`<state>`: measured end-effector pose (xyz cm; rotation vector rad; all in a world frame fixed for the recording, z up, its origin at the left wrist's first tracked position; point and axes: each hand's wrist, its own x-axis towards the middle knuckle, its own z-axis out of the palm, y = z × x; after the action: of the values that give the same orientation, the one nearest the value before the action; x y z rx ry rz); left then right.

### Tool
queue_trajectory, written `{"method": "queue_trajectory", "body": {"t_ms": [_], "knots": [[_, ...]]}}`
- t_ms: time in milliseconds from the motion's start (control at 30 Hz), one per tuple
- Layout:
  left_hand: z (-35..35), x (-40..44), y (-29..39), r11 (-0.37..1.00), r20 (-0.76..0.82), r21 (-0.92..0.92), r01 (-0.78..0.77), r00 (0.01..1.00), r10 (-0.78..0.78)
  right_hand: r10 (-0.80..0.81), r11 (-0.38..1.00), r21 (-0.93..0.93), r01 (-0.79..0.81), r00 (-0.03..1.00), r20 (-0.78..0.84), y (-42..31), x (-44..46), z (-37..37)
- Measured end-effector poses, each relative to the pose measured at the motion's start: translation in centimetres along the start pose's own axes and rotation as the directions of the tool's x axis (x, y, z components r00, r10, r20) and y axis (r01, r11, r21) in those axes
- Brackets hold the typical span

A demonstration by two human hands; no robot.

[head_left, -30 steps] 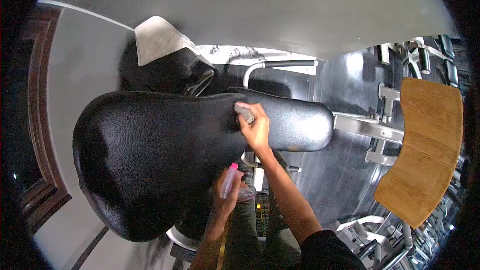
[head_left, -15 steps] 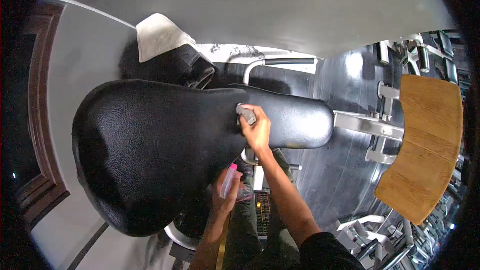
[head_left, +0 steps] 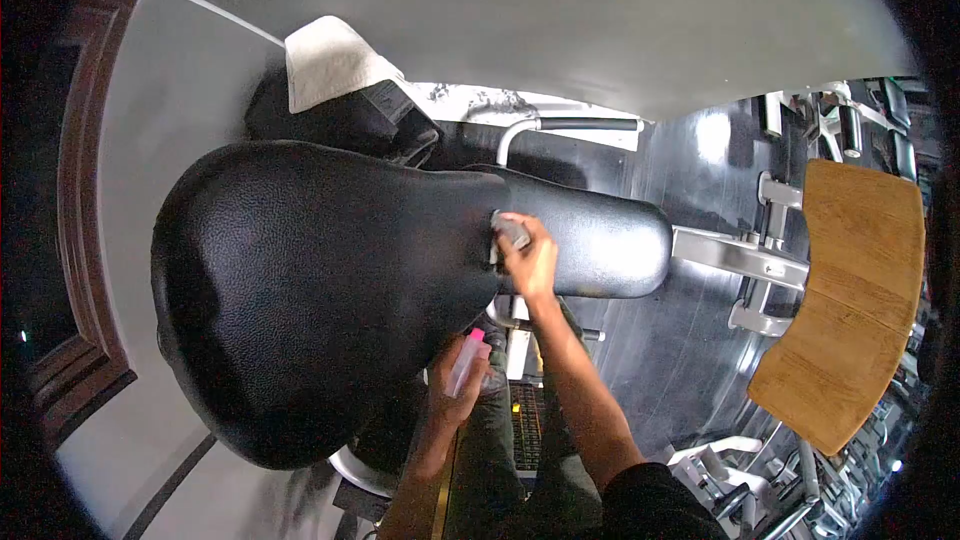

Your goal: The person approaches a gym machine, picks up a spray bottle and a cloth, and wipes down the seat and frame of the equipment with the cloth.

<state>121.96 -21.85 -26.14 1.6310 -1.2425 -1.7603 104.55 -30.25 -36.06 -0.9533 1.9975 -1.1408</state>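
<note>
**Right hand (head_left: pixel 527 258) pinching grey cloth (head_left: pixel 515 232) at pad junction, left hand (head_left: pixel 458 380) gripping bottle (head_left: pixel 463 368)**

Cloth is sitting where the large black pad (head_left: pixel 300 290) is meeting the narrower black pad (head_left: pixel 610 240). Right thumb and fingers are pinching it in a bunched wad, fingers bending close together, not spreading. Left hand is wrapping round the clear, pink-capped (head_left: pixel 476 336) bottle just below the large pad's edge; thumb is lying along one side, bottle is leaning, cap end pointing away from the body.

Handling, as judged: work here is calling for cloth, not bare fingertips, to be meeting the vinyl. A flatter fold would be covering more surface than this wad; a folded edge would be suiting the groove better. Light, even pressure should be doing, following the seam lengthwise. Left hand should be holding the bottle clear of the pad and the right forearm, squeezing gently so nothing is leaking.

Hard to see: cloth's underside and its contact with the groove are hiding behind the right hand. Left fingers' far side is hiding too, so cannot tell whether they are spreading or pressing together. Liquid level is not reading clearly; no label is showing legibly. Feet are blurring into dark floor and frame parts. Dark object under the white towel (head_left: pixel 335 65) is partly hiding; lens border is cutting off the outer room.
</note>
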Motion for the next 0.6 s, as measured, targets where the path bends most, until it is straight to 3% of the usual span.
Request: {"method": "queue_trajectory", "body": {"t_ms": [100, 133, 200, 233, 300, 367, 467, 567, 600], "knots": [[-0.3, 0.1, 0.2, 0.995, 0.032, 0.097, 0.014, 0.999, -0.018, 0.241, 0.969, -0.051, -0.24, 0.971, -0.002, 1.3, 2.1, 0.1], [-0.4, 0.2, 0.3, 0.995, 0.032, 0.095, 0.015, 0.999, -0.018, 0.241, 0.969, -0.053, -0.24, 0.971, -0.002, 1.1, 2.0, 0.1], [-0.3, 0.0, 0.5, 0.997, 0.04, 0.079, -0.002, 0.999, -0.001, 0.125, 0.991, 0.059, -0.123, 0.992, -0.024, 0.2, 1.5, 0.3], [-0.3, -0.1, 0.3, 0.997, 0.041, 0.076, 0.001, 0.999, -0.004, 0.157, 0.983, 0.093, -0.159, 0.987, 0.024, -2.3, 0.7, -0.3], [-0.3, -0.4, 0.0, 0.999, 0.005, 0.034, 0.006, 1.0, -0.006, -0.043, 0.998, 0.055, 0.041, 0.999, 0.023, -2.7, -0.9, -0.3], [-0.2, -0.6, -0.7, 1.0, -0.006, 0.016, -0.008, 1.0, 0.008, -0.028, 0.996, 0.081, 0.025, 0.999, 0.036, -2.5, -2.2, -0.1], [-0.7, -0.6, -0.5, 1.0, 0.001, 0.01, -0.005, 1.0, 0.005, 0.059, 0.994, 0.1, -0.054, 0.997, -0.052, 0.5, -2.3, 0.8], [-0.7, -0.4, -0.2, 1.0, 0.033, 0.01, 0.012, 0.999, -0.013, 0.299, 0.954, 0.069, -0.293, 0.949, -0.103, 2.9, -0.1, 1.7], [-0.7, -0.3, -0.2, 1.0, 0.039, 0.0, 0.014, 0.999, -0.014, 0.299, 0.953, 0.074, -0.292, 0.948, -0.107, 2.2, 0.0, 1.6]]}}
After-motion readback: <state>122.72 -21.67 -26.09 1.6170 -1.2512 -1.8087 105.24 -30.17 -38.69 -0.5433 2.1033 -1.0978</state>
